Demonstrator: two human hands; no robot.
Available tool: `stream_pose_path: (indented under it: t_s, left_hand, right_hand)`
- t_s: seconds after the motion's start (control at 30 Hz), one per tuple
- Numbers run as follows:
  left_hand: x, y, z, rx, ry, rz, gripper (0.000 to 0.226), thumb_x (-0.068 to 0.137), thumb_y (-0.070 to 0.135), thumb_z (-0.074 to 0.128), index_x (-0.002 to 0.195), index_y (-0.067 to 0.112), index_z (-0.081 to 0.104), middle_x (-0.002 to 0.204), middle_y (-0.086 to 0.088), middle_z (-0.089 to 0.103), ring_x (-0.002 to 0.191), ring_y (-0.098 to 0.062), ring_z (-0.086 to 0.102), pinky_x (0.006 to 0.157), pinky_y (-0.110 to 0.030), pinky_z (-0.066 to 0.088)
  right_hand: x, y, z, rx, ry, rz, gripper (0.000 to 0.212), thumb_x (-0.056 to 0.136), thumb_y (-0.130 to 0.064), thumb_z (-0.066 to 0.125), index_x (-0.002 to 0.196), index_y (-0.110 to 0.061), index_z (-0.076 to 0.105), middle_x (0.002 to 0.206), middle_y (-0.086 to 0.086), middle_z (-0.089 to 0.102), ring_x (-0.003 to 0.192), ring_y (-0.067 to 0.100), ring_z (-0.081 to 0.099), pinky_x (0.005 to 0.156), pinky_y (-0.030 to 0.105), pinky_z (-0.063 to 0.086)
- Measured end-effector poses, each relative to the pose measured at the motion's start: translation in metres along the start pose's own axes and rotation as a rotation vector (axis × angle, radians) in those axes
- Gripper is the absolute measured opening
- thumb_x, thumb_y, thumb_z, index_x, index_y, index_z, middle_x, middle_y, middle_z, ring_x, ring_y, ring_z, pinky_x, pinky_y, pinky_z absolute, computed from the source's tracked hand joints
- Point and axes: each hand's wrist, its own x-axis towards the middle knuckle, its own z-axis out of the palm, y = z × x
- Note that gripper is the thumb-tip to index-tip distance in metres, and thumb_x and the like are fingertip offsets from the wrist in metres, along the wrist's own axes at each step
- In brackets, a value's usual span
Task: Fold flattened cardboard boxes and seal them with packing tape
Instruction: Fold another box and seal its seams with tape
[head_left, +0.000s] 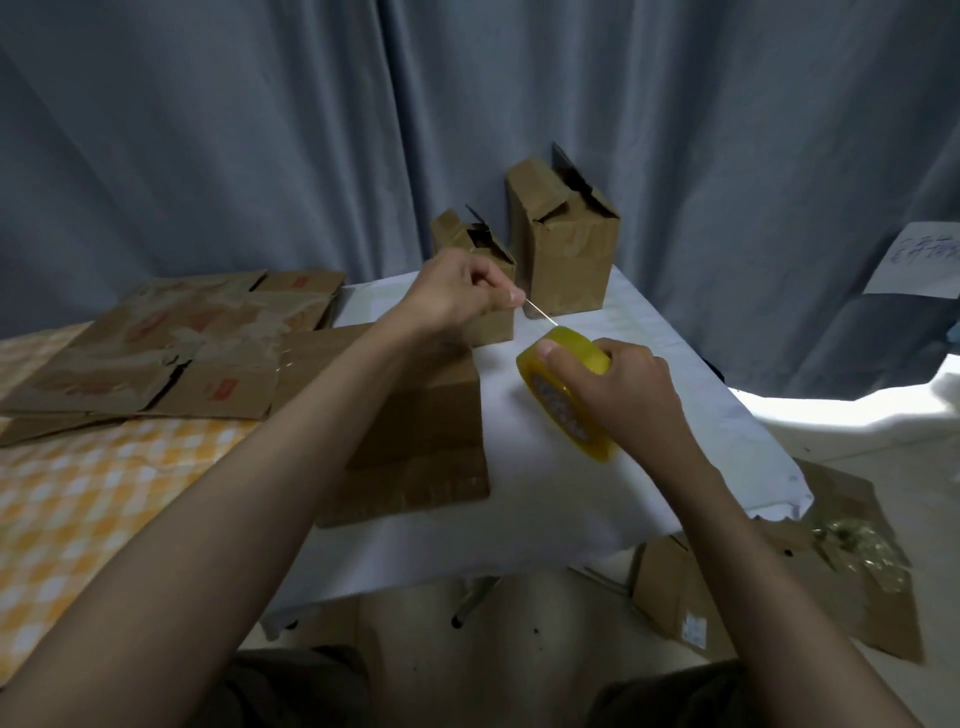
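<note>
On white-covered table (649, 332), before grey curtain (260, 130): folded box (415, 415) lying under left forearm, two upright boxes (563, 239) at far edge. Right hand (623, 384) grips yellow tape roll (563, 392); left hand (457, 291) pinches pulled tape end (540, 314). Flattened boxes (171, 348) stacked left on checked cloth (88, 509). Cardboard scraps (852, 571) on floor at right.

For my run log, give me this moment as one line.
step: pulling tape | right hand: grips tape roll | left hand: pinches tape end | box: flat
</note>
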Motion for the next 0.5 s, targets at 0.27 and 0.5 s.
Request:
stream_pose_path:
  t_s: [0.27, 0.5]
  left_hand:
    - [0.016, -0.018, -0.038, 0.125, 0.055, -0.022, 0.010, 0.087, 0.024, 0.075, 0.080, 0.021, 0.069, 0.085, 0.007, 0.066, 0.081, -0.008, 0.059, 0.079, -0.026, 0.052]
    - [0.026, -0.025, -0.044, 0.152, 0.112, -0.013, 0.008, 0.087, 0.021, 0.075, 0.085, 0.014, 0.072, 0.084, 0.006, 0.067, 0.082, -0.005, 0.059, 0.076, -0.024, 0.048]
  right_hand:
    - [-0.044, -0.008, -0.022, 0.455, -0.232, 0.203, 0.026, 0.098, -0.040, 0.056, 0.098, -0.016, 0.065, 0.096, 0.000, 0.058, 0.079, 0.007, 0.049, 0.076, 0.034, 0.041]
    - [-0.056, -0.022, -0.003, 0.468, -0.304, 0.197, 0.029, 0.093, -0.057, 0.058, 0.099, -0.029, 0.057, 0.095, -0.008, 0.060, 0.089, 0.013, 0.059, 0.078, 0.034, 0.049]
